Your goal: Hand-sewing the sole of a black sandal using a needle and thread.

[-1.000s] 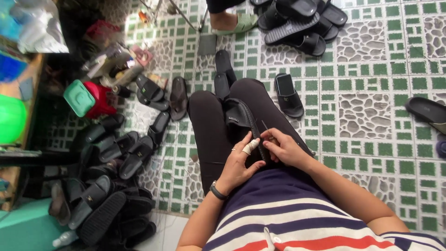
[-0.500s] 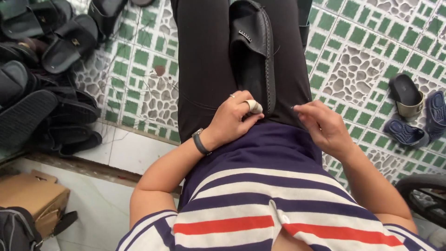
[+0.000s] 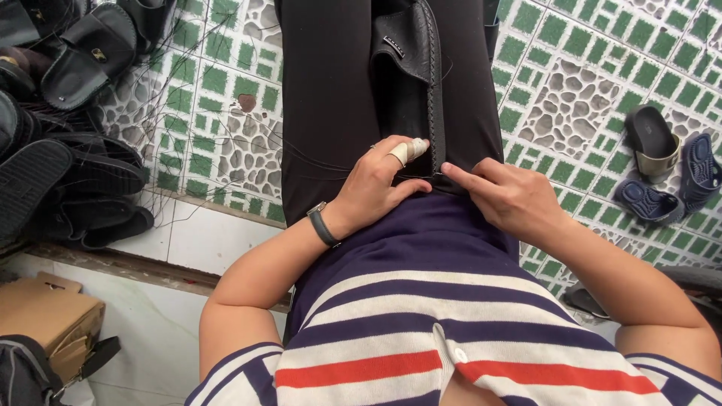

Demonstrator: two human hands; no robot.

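Note:
A black sandal (image 3: 410, 71) with a stitched braided edge lies along my lap on black trousers. My left hand (image 3: 380, 180), one finger wrapped in white tape and a dark band on the wrist, grips the sandal's near end. Just to the right, my right hand (image 3: 504, 197) pinches at the sandal's edge with thumb and forefinger; a thin thread or needle between them is too small to make out.
A heap of black sandals (image 3: 60, 150) lies at the left on the green and white tiled floor (image 3: 226, 128). Loose dark threads trail over the tiles. Three sandals (image 3: 665, 165) lie at the right. A cardboard box (image 3: 45, 316) and a bag (image 3: 30, 372) sit lower left.
The view has swung down and closer onto my lap. My right hand has come in from the right to the sandal's near end, meeting my left hand.

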